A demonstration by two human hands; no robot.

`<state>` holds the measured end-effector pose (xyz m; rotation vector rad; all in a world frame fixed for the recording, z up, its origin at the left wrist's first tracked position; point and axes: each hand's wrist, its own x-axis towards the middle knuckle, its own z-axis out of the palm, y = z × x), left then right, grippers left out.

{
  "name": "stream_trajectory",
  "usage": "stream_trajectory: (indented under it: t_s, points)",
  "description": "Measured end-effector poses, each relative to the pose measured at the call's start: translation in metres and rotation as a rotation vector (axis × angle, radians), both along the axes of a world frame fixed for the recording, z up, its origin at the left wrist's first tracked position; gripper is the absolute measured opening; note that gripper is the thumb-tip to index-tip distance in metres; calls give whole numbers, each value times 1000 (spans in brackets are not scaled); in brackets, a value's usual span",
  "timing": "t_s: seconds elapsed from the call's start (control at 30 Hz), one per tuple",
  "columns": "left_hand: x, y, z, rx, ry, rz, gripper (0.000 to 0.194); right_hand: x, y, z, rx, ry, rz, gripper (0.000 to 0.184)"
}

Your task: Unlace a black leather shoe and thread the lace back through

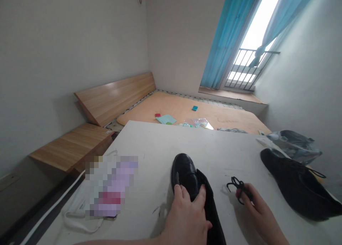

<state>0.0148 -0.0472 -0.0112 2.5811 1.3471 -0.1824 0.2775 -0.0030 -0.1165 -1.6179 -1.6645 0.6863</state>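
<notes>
A black leather shoe lies on the white table in front of me, its toe pointing away. My left hand grips it from above, fingers spread across the tongue and the side flap; much of the shoe's opening is hidden beneath the hand. No lace shows in the part I can see. Just right of this shoe, my right hand pinches a bundled black shoelace, with loops and a loose end sticking out beyond the fingertips. A second black shoe, with a lace on it, rests at the table's right side.
On the left of the table is a blurred-out purple phone-like item beside a white strap. A clear plastic bag sits at the right edge. Beyond the table is a bed with small packets and a wooden headboard.
</notes>
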Motion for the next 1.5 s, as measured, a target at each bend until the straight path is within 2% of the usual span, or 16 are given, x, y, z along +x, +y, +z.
stream_trajectory:
  t_s: [0.1,0.2,0.27,0.33,0.43,0.6,0.7,0.77,0.9,0.97,1.07,1.13,1.23,1.33,1.4,1.5]
  points:
    - [-2,2,2,38,19,-89,44,-18,-8,23,-83,327,55,35]
    - [-6,6,2,85,-27,-147,38,-36,-18,36,-227,612,23,45]
    - [-8,9,0,89,-60,-184,32,-49,-24,42,-298,719,-8,54]
    - [-10,10,-2,78,-74,-211,26,-61,-28,49,-337,743,34,53]
    - [-10,12,-2,40,-59,-192,20,-78,-30,60,-375,701,187,46]
    - [-11,15,7,-32,-22,-127,16,-91,-31,72,-436,649,352,44]
    - [-19,13,20,-41,-44,-122,16,-91,-33,77,-475,668,367,43]
    - [-24,11,30,-31,-138,-100,18,-89,-35,79,-491,707,350,42]
    - [-29,12,47,21,-346,71,32,-92,-40,84,-479,794,320,39]
    - [-28,15,50,-31,-376,95,37,-96,-42,86,-441,783,305,39]
    - [-26,21,49,-148,-380,55,33,-103,-43,89,-390,754,334,43]
    - [-30,27,50,-147,-436,98,32,-103,-43,90,-407,763,375,46]
    - [-45,41,53,-94,-627,235,28,-91,-39,89,-480,792,414,44]
    - [-65,59,56,-130,-980,364,35,-69,-32,83,-526,962,392,37]
    - [-76,70,58,-201,-1327,468,34,-50,-25,78,-501,1174,298,30]
    - [-88,82,61,-251,-1769,650,25,-19,-16,74,-368,1421,45,12]
